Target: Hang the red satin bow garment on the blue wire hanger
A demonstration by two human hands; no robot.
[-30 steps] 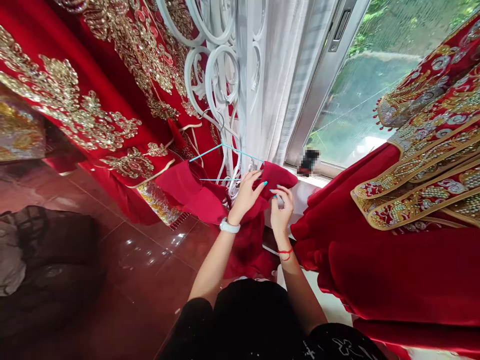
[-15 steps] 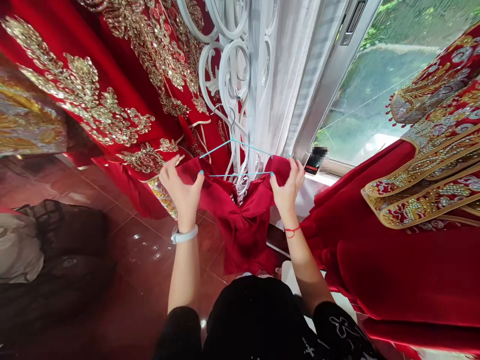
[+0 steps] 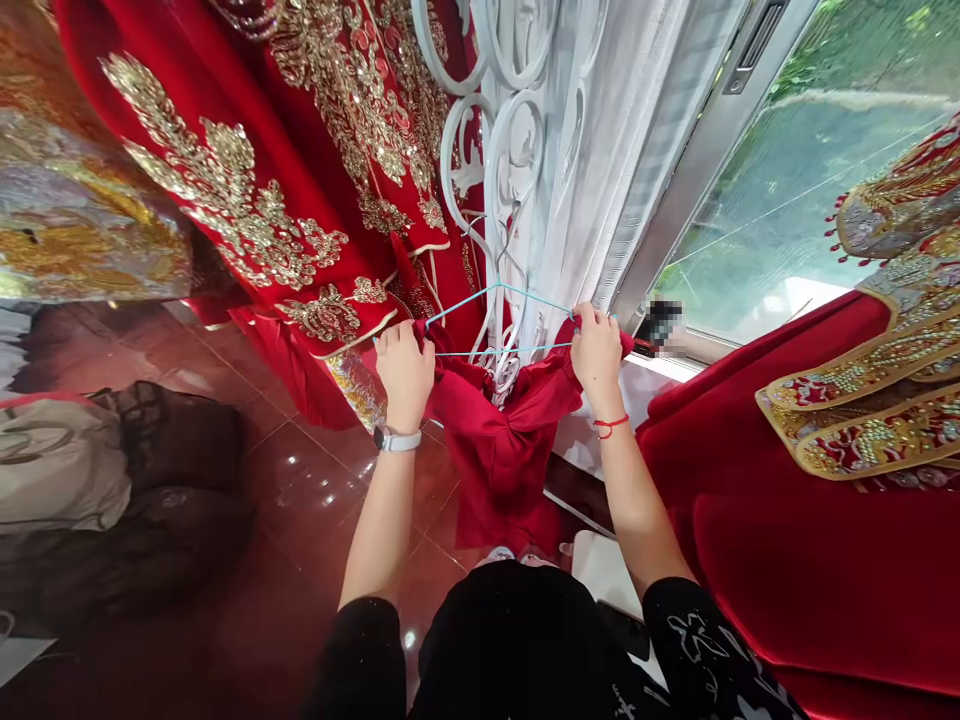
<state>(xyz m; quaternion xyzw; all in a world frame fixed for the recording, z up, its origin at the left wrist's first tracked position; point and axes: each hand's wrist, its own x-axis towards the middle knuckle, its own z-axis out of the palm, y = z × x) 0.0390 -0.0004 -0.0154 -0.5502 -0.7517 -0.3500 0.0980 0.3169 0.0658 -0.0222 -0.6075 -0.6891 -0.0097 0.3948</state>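
A red dress point(image 3: 504, 455) hangs in front of me from a thin light-blue wire hanger point(image 3: 499, 284). My left hand point(image 3: 405, 372) is closed round the dress's left shoulder, at that end of the hanger. At the opposite end, my right hand point(image 3: 598, 355) has its fingers wrapped over the other shoulder. Both backs of the hands face me, so the fingertips are partly hidden. The hanger's metal hook rises towards a white scrollwork metal frame point(image 3: 491, 160). Below the neckline, the dress hangs in folds above the floor.
Red gowns with gold embroidery point(image 3: 255, 210) hang at the left, and red embroidered garments point(image 3: 862, 400) at the right. Behind stand a white curtain point(image 3: 630, 110) and a sliding window point(image 3: 772, 200). Dark and beige bags point(image 3: 67, 465) lie on the tiled floor point(image 3: 300, 480).
Both hands have turned over from thumbs towards me to backs towards me, with fingers folding over the dress's shoulders. The view has shifted slightly, so the scene sits further right.
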